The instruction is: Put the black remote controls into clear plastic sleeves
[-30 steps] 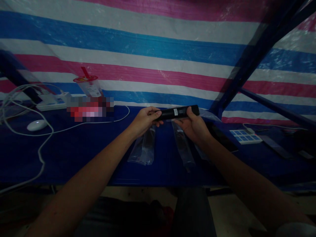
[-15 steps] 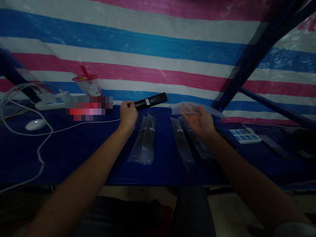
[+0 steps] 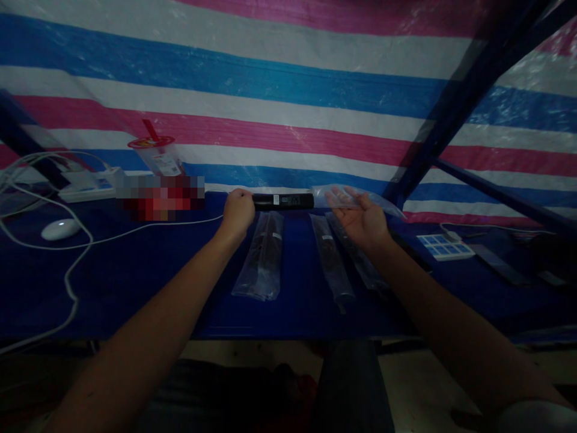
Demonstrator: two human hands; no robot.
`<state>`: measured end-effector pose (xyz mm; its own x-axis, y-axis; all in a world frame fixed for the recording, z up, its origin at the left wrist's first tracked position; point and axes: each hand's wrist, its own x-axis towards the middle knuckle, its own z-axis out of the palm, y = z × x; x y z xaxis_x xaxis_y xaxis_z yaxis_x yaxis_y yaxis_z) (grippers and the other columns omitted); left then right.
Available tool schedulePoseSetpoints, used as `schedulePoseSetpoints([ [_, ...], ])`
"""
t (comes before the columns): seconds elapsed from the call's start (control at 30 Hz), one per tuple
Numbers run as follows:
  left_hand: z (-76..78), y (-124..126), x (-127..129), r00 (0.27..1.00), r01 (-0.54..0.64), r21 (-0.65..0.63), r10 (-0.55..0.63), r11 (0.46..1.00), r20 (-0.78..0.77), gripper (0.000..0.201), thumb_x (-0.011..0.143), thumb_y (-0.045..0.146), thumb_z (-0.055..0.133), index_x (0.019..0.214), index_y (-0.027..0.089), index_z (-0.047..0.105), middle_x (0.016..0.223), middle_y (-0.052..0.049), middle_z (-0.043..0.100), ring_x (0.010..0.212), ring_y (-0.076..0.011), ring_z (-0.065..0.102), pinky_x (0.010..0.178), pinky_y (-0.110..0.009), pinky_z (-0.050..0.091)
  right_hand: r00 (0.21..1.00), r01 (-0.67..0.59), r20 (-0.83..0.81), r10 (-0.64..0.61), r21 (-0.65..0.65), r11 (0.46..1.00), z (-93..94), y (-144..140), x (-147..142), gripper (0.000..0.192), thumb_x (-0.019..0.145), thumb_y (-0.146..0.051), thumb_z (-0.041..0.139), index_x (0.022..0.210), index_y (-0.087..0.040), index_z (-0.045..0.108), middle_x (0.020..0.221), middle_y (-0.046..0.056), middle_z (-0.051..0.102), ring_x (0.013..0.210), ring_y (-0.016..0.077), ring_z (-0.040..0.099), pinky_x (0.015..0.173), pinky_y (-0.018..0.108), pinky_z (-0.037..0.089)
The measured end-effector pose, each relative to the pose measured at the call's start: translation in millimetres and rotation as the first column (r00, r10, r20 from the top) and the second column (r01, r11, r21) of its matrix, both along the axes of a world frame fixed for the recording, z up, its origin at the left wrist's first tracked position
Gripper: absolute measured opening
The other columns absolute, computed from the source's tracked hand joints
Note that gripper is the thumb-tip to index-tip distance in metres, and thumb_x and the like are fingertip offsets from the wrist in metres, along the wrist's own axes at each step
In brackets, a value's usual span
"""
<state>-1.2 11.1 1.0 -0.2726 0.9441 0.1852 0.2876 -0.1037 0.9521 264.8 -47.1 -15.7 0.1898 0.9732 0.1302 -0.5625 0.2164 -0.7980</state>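
Note:
My left hand [image 3: 238, 211] is closed around one end of a long black remote control [image 3: 288, 201], with a small white label on its upturned side. Its free end points right, at the near end of a clear plastic bag [image 3: 374, 198]; I cannot tell whether the tip is inside. My right hand [image 3: 360, 219], palm up, holds the bag between thumb and fingers. Below the left hand lie dark items in clear bags [image 3: 261, 255], side by side. Another bagged dark item [image 3: 332, 258] lies nearer the right hand, beside a further bag [image 3: 360, 258] partly covered by that forearm.
A blue table [image 3: 297, 313] carries everything. At left are a white mouse [image 3: 61, 229], a loose white cable [image 3: 72, 282], a power strip [image 3: 88, 191] and a lidded cup [image 3: 160, 157]. A white-and-blue block [image 3: 445, 247] and a phone-like slab [image 3: 498, 264] lie right. Striped sheeting [image 3: 288, 90] hangs behind.
The remote control has swung from tilted up to nearly level, its free end now beside the bag's near end. My left hand shifted slightly right; my right hand hardly moved.

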Motion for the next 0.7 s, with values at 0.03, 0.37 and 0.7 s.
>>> schedulePoseSetpoints([
  [0.03,0.8,-1.4,1.0,1.0,-0.004,-0.019,0.004,1.0,-0.009,0.01,0.081,0.017,0.049,0.08,0.018,0.059,0.077,-0.006,0.058,0.072,-0.0203,0.056,0.06,-0.029,0.04,1.0,0.003,0.008,-0.003,-0.006,1.0,-0.4,0.3,-0.3,0.027,0.096,-0.05,0.048,0.099,-0.027,0.062,0.127,0.008,0.069,0.123,0.0261,0.065,0.105,0.049,0.053],
  [0.37,9.6,-8.6,2.1,0.999,-0.011,-0.067,0.013,0.998,0.034,0.011,0.081,0.017,0.045,0.081,0.019,0.056,0.066,-0.003,0.052,0.055,-0.0176,0.05,0.051,-0.028,0.035,0.998,0.038,-0.042,-0.041,-0.058,0.998,-0.9,0.5,-2.1,0.031,0.103,-0.044,0.038,0.1,-0.025,0.062,0.116,0.008,0.074,0.111,0.025,0.071,0.102,0.048,0.055],
  [0.7,6.7,-12.3,8.7,0.987,0.078,-0.091,-0.065,0.993,0.144,0.013,0.076,0.014,0.047,0.085,0.017,0.057,0.062,-0.001,0.049,0.048,-0.0148,0.047,0.044,-0.025,0.033,0.996,0.023,-0.087,-0.031,-0.097,0.995,2.6,-2.7,-11.0,0.033,0.106,-0.04,0.033,0.109,-0.02,0.06,0.113,0.014,0.075,0.104,0.0247,0.074,0.092,0.046,0.06],
])
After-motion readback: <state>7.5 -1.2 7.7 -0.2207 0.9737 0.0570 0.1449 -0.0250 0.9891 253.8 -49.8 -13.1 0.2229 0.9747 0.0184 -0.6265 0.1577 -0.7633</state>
